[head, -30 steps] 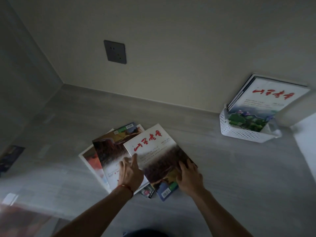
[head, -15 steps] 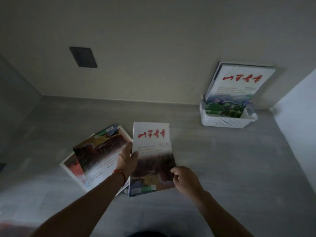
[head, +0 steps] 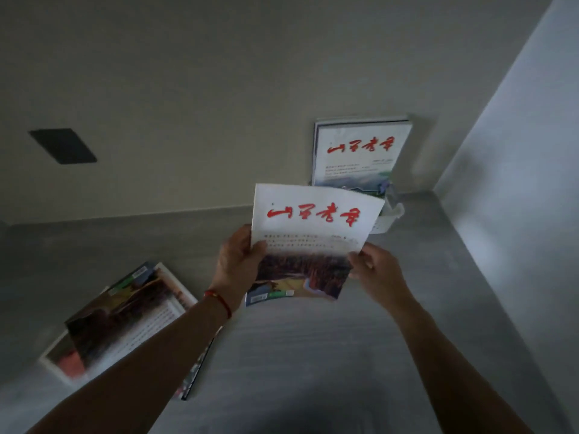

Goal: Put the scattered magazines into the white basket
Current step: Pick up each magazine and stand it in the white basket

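— What are the hands doing?

— The left hand (head: 238, 261) grips the left edge of a magazine (head: 313, 233), thumb curled over the cover and the other fingers behind it. A red cord (head: 219, 300) circles that wrist. The right hand (head: 374, 269) pinches the right edge of the same magazine, low down, thumb on the front.

— So the magazine is off the surface?

— Yes, held up between both hands, cover facing the camera: white upper half with red brush lettering, a dark reddish landscape below. Its top right corner bends slightly. A second cover edge shows under its bottom, so there may be more than one copy in the grip; I cannot tell.

— Where is the white basket?

— Beyond the held magazine, in the far right corner against the wall. Only a bit of the white basket (head: 390, 214) peeks out past the magazine's right edge. A standing magazine (head: 360, 151) with the same red lettering sits in it, leaning on the wall.

— Anything else left out?

— A fanned pile of magazines (head: 125, 314) lies on the grey counter (head: 313, 355) at lower left, partly under the left forearm. A dark wall plate (head: 62, 145) sits on the wall, upper left.
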